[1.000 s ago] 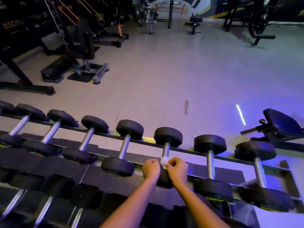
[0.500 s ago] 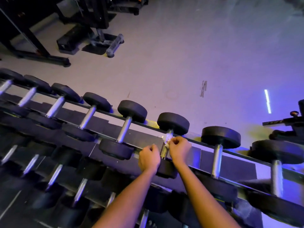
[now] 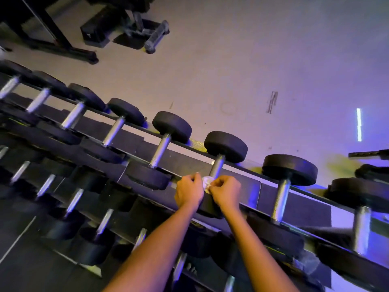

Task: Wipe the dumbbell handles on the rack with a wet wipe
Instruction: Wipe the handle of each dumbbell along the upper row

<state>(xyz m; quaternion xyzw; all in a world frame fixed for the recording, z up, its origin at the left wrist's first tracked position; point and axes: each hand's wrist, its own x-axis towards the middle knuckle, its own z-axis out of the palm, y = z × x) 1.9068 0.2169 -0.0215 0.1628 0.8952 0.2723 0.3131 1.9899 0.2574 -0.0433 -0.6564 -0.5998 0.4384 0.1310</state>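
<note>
Gym floor beyond the rack: wet wipe on a top-row dumbbell handle.
It looks soft, limp; dumbbell handle stiff, weight heavy, best left racked. Grip of the left hand and right hand is pinched on the wet wipe's ends.

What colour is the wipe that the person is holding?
White. The wet wipe shows in the head view, the only one.

A single wide-angle head-worn view looks forward and steeply down, tilted, close over the rack at arm's reach, with the floor spreading beyond it.
</note>
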